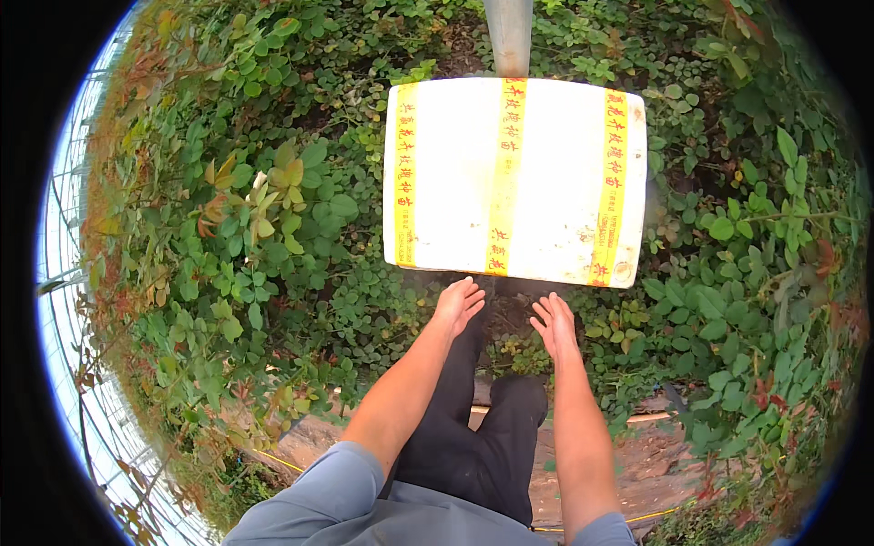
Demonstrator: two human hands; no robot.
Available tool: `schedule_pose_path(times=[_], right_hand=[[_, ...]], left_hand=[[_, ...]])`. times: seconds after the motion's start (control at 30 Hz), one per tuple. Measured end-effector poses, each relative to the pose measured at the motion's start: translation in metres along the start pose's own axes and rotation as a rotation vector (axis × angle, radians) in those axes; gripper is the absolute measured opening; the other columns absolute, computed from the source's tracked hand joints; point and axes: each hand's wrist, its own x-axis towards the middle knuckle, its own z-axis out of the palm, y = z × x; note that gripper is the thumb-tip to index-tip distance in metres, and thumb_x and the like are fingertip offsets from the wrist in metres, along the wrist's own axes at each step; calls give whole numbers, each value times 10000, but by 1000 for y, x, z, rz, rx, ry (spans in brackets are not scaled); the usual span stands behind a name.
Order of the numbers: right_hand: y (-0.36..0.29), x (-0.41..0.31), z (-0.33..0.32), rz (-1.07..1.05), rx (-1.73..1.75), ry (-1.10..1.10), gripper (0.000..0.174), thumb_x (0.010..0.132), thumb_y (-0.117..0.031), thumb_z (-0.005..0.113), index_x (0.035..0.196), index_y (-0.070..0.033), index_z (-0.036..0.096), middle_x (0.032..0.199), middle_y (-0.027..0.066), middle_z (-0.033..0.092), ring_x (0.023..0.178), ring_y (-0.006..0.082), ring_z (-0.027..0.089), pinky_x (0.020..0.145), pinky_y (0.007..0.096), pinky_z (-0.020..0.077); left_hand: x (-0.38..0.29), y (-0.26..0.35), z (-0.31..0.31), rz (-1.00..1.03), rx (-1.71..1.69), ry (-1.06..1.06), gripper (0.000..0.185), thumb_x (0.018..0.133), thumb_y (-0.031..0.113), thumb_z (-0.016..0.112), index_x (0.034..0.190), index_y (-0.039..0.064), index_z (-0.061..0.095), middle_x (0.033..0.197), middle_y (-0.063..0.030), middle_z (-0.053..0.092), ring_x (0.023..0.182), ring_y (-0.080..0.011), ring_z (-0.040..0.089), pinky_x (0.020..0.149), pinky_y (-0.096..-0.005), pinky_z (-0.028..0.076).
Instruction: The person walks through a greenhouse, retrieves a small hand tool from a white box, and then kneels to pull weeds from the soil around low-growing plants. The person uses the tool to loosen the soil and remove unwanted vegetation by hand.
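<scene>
A white box (450, 177), foam by its look, lies before me among low leafy plants. Three strips of yellow tape with red writing run over its top. My left hand (461, 305) is just below the box's near edge, fingers apart, holding nothing. To the right, my right hand (555, 321) is raised with its fingers spread and nothing in it, a little below the same edge. Neither hand seems to grip the box; whether the left fingertips touch it, I cannot tell.
A grey post (512, 34) stands at the box's far edge. Leafy bushes (273, 205) grow on both sides. Under me is a brown soil strip (642, 471) with a yellow line (655, 515) along it. Greenhouse framing (61, 225) shows at the far left.
</scene>
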Motion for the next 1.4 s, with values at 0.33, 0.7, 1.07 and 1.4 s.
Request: schedule_pose_path(times=[0.33, 0.7, 1.07, 1.4], right_hand=[[-17, 39, 23, -71, 230, 192, 526, 925, -426, 590, 1249, -44, 426, 1226, 133, 513, 1164, 245, 492, 958, 399, 404], [-73, -56, 18, -726, 192, 68, 302, 955, -287, 572, 1033, -22, 449, 866, 105, 602, 760, 169, 605, 720, 321, 503], [-121, -61, -22, -808, -137, 96, 160, 948, -161, 575, 959, -11, 519, 769, 28, 594, 699, 87, 565, 660, 242, 473], [-65, 64, 5, -308, -485, -76, 171, 938, -153, 516, 1024, -11, 554, 759, 67, 620, 674, 147, 628, 649, 295, 484]], left_hand=[[32, 20, -6, -98, -292, -75, 560, 952, 355, 565, 1373, 40, 373, 1440, -166, 371, 1314, -290, 394, 1080, -420, 353], [-93, 44, 5, 229, -219, -196, 310, 970, 339, 531, 1200, 133, 556, 1286, -48, 535, 1230, -223, 477, 925, -354, 451], [-139, 160, 81, 706, -386, -526, 219, 953, 172, 571, 1081, 1, 621, 1248, -197, 545, 1057, -231, 617, 719, -256, 538], [-141, 210, 93, 789, -294, -608, 253, 976, 286, 532, 997, 50, 620, 1248, -124, 561, 968, -216, 608, 699, -295, 503]])
